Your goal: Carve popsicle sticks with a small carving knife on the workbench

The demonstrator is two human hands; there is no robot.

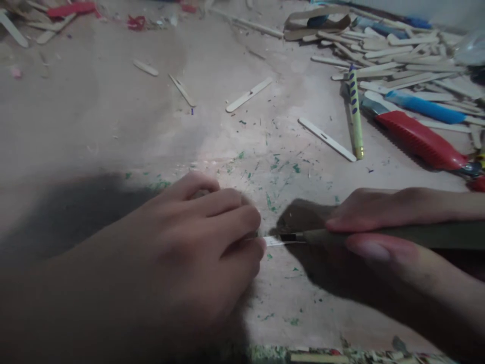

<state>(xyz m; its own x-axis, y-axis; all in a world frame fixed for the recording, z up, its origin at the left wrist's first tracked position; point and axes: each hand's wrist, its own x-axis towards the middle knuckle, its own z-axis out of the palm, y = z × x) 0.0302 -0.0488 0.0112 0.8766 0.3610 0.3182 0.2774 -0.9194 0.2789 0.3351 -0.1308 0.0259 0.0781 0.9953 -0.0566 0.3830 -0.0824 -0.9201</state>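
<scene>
Left hand [204,242], 7 o'clock, pinches the pale strip [273,241], at 5 o'clock on the tabletop [280,308]. Strip: probably light, stiff, easily snapped; best held flat by its left end. Right hand [411,253], 4 o'clock, grasps dark-handled tool [428,234]. Beyond, 2 o'clock: slotted stick [337,145].

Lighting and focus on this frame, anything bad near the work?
Head view: dim overall, table brightest near mid-frame; head view: dark shadows left of the left hand and below the right hand; head view: soft throughout, so fine detail on the pale strip is lost.
</scene>
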